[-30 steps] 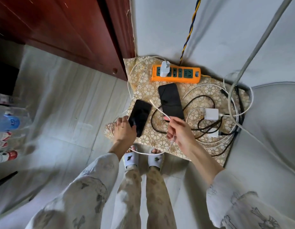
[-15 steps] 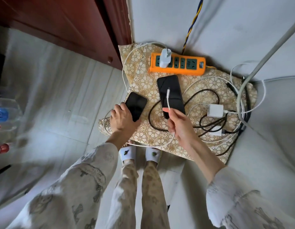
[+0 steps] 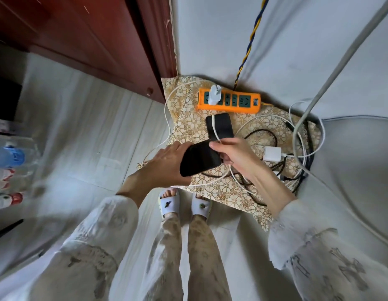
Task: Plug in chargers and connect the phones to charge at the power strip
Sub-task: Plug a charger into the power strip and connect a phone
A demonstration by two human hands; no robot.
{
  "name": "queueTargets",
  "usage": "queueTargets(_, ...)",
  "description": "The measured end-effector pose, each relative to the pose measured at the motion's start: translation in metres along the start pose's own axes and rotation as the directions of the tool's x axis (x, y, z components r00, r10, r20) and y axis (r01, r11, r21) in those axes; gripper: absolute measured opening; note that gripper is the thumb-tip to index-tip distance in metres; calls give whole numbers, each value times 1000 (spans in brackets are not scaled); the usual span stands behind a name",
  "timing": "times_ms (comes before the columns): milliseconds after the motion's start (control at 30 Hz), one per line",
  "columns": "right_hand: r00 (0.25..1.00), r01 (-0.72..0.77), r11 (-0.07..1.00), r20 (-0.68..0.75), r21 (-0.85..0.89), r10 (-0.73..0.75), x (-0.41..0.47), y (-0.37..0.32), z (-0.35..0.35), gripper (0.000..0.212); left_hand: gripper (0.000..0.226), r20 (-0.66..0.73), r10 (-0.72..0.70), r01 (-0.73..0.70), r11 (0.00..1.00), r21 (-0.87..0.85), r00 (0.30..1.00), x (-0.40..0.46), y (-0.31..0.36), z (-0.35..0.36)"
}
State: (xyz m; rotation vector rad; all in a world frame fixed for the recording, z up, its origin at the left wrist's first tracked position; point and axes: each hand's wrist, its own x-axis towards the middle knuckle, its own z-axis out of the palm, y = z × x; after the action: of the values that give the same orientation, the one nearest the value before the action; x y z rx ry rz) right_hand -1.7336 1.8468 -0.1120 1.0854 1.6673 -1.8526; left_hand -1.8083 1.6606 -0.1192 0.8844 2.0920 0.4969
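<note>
We see the left hand gripping a black phone lifted above the patterned cloth, while the right hand pinches a white cable. A second phone lies near the orange power strip, where a white charger sits plugged in.

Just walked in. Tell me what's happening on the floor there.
A person is setting phones to charge. The left hand holds a black phone lifted off the patterned cloth, and the right hand pinches a white cable at that phone's end; it does not look plugged in yet. One white charger sits in the orange power strip. A second phone lies on the cloth, and a second charger lies loose among tangled cables.
</note>
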Motion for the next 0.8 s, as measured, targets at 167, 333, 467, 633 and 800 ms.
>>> queueTargets(167, 1000, -14, 999, -2, 34, 14, -19, -14, -4, 9, 85, -197, 84, -43, 978, 204, 977, -10, 11, -11)
queueTargets(333, 988, 4, 960, -147, 279, 38, -35, -23, 12, 12, 92, -373, -378, 140, 837, -529, 848, -32, 27, -26)
queueTargets(467, 984, 43, 964, -178, 262, 5, -45, -36, 34, 9, 49, -76, -431, -112, -58, -992, 899, -39, 55, -28)
queueTargets(633, 973, 188, 982, -141, 15, -184, -66, -37, 49, 32, 22, -7, -559, -230, -328, -916, 829, -29, 54, -38)
queueTargets(800, 971, 235, 970, -59, 57, -232, -81, -29, 38, 20, 22, 105, -544, -188, -456, -870, 833, -43, 44, -39)
